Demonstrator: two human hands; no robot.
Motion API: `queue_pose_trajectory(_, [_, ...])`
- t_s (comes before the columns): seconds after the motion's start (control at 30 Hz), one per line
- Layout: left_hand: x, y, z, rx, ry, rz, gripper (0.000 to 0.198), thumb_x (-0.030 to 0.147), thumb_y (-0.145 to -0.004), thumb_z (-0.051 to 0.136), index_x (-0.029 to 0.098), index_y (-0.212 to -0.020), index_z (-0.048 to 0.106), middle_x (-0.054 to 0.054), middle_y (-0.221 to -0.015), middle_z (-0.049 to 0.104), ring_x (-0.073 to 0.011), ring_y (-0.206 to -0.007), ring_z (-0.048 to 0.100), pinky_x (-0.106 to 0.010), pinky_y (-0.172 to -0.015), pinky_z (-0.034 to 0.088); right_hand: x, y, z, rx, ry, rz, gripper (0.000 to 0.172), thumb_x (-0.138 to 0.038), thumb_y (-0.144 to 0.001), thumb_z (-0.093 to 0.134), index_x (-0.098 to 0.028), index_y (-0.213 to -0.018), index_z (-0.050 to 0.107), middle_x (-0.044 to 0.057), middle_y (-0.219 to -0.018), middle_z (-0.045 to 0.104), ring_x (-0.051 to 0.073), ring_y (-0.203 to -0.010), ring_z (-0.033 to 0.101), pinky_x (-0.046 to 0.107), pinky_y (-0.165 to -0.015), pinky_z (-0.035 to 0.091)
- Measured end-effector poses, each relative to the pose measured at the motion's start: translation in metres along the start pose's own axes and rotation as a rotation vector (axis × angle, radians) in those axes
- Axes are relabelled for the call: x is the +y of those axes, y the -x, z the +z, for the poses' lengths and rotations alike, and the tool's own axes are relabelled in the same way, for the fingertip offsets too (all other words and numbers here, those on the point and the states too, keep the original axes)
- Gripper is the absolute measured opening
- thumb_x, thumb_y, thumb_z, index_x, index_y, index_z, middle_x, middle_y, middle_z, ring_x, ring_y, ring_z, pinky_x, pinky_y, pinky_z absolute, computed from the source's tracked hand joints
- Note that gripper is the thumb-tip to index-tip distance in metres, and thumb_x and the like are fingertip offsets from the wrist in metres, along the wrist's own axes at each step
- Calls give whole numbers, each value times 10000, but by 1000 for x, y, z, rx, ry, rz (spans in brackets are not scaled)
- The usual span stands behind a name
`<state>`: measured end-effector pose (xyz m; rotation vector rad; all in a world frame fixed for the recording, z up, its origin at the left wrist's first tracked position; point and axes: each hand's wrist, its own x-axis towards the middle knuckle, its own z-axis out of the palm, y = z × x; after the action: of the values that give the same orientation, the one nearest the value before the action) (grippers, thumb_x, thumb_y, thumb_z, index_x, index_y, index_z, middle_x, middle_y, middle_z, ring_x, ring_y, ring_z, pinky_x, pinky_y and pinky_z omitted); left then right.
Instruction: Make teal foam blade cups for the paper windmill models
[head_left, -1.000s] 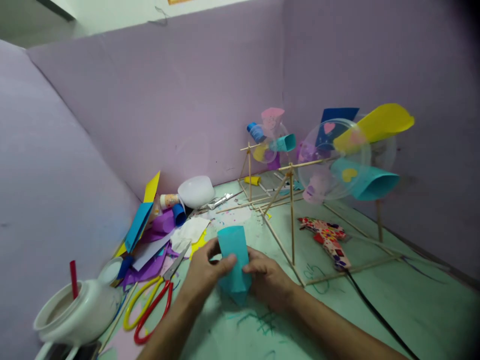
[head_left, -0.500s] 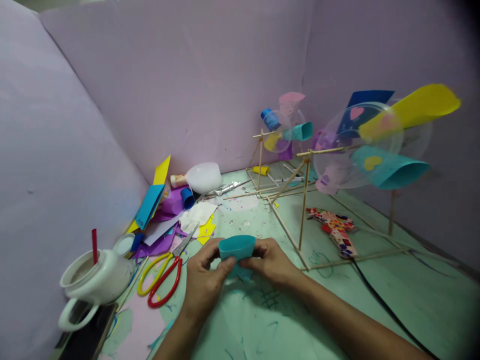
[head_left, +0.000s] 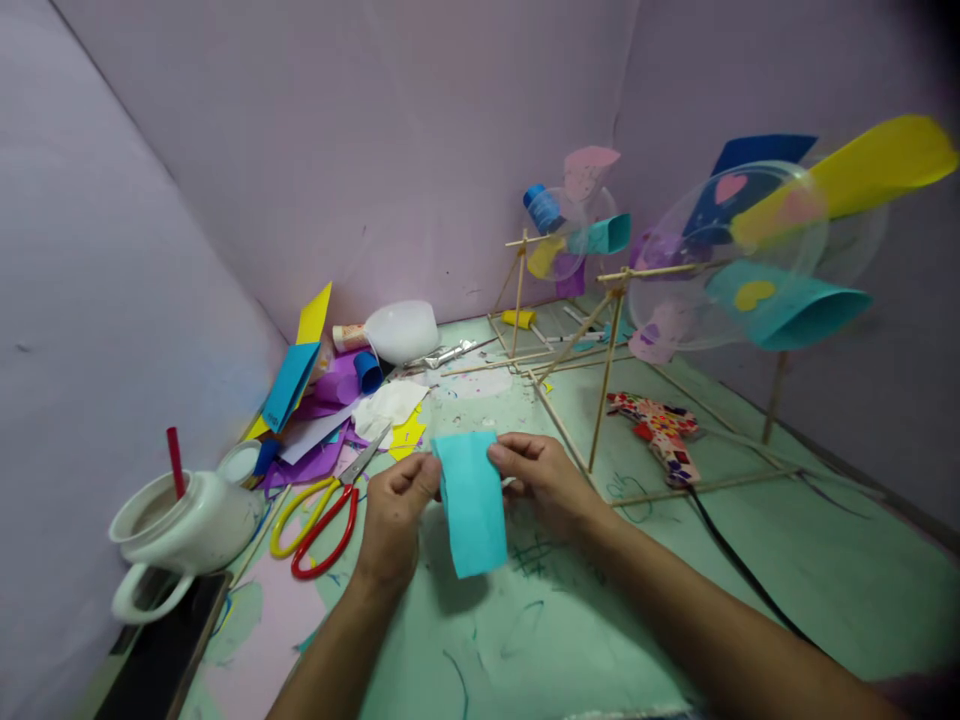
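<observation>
A turquoise paper piece (head_left: 474,505) hangs between my two hands, its broad flat side facing me and its lower end just above the table. My left hand (head_left: 396,510) pinches its upper left edge between thumb and fingers. At the upper right edge, my right hand (head_left: 546,480) grips it with the thumb in front and the fingers behind. Scissors (head_left: 330,510) with one yellow and one red handle lie partly opened to the left of my left hand. The back of the paper is hidden from me.
A white teapot (head_left: 202,530) with a red stick stands left on a dark flat object (head_left: 161,660). Paper scraps (head_left: 315,460) pile behind the scissors. Stick frames with paper-bladed wheels (head_left: 727,230) stand right and back; a patterned glue gun (head_left: 664,435) with a black cord lies inside the nearer frame.
The turquoise paper has tipped from showing its open rounded top to showing its flat long side. My hands have moved apart to its two upper edges. The view has shifted slightly.
</observation>
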<state>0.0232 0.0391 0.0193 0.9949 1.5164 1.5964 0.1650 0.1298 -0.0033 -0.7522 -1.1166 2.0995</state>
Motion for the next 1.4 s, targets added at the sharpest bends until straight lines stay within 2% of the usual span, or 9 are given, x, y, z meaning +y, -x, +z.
queue_pose_trajectory(0.13, [-7, -6, -6, 35, 30, 24, 385, 358, -724, 632, 167, -1058, 613, -45, -859, 650, -120, -655, 545, -242, -601, 441, 2, -5, -3, 12, -129, 178, 212, -324, -660, 726, -135, -695, 636, -21, -557, 574, 84, -475, 500, 185, -436, 396])
queue_pose_trajectory(0.23, [-6, -8, -10, -20, -175, 165, 538, 194, -685, 632, 217, -1213, 534, -79, -1153, 586, -132, -811, 560, -248, -676, 468, 1, -6, -2, -7, -152, 307, 146, -265, -719, 655, -120, -716, 641, 5, -565, 601, 101, -488, 537, 209, -492, 449])
queue_pose_trajectory(0.37, [-2, -5, -12, -159, -408, 284, 528, 76, -635, 533, 231, -1134, 598, -85, -1319, 479, -166, -951, 561, -251, -694, 489, 1, -4, 0, -49, -138, 405, 143, -244, -754, 621, -118, -686, 625, 7, -526, 592, 109, -465, 536, 228, -506, 461])
queue_pose_trajectory(0.47, [0, -5, -15, -190, -443, 316, 345, 92, -648, 552, 195, -962, 652, -91, -1172, 572, -169, -905, 588, -248, -683, 490, 3, -2, 1, -82, -112, 414, 167, -262, -759, 632, -109, -691, 633, 33, -562, 618, 131, -506, 569, 250, -532, 475])
queue_pose_trajectory(0.6, [2, -9, -23, -186, -461, 282, 196, 173, -666, 634, 195, -858, 664, -47, -951, 632, -163, -847, 590, -233, -657, 465, 5, -4, 0, -83, -73, 302, 227, -335, -733, 679, -110, -713, 665, 56, -606, 641, 153, -546, 585, 261, -518, 462])
queue_pose_trajectory(0.77, [4, -15, -26, -79, -430, 143, 210, 306, -663, 656, 159, -813, 660, -35, -809, 633, -149, -697, 564, -250, -599, 444, -5, -3, -1, -97, -148, -70, 416, -581, -684, 660, -197, -839, 699, 38, -871, 687, 185, -878, 608, 315, -819, 471])
queue_pose_trajectory(0.87, [6, -12, -20, -91, -457, 98, 201, 304, -649, 664, 147, -775, 666, -13, -676, 626, -136, -595, 537, -249, -554, 431, -7, -1, -3, -161, -64, -277, 465, -500, -628, 757, -211, -985, 681, 36, -940, 680, 211, -940, 589, 345, -869, 437])
queue_pose_trajectory(1.03, [8, -1, -7, -205, -607, 156, 204, 277, -640, 684, 171, -814, 675, -16, -800, 688, -166, -737, 601, -267, -684, 467, 2, -5, -10, -21, 86, -268, 318, -367, -602, 811, -174, -812, 670, 5, -721, 648, 161, -709, 581, 291, -696, 442])
queue_pose_trajectory(1.4, [7, 8, 0, -158, -577, 528, 86, 192, -776, 610, 183, -807, 689, -18, -793, 720, -136, -747, 658, -217, -686, 504, 5, 2, -3, -312, 200, -313, 284, -335, -641, 778, -200, -881, 709, 61, -1071, 655, 219, -989, 594, 336, -858, 446])
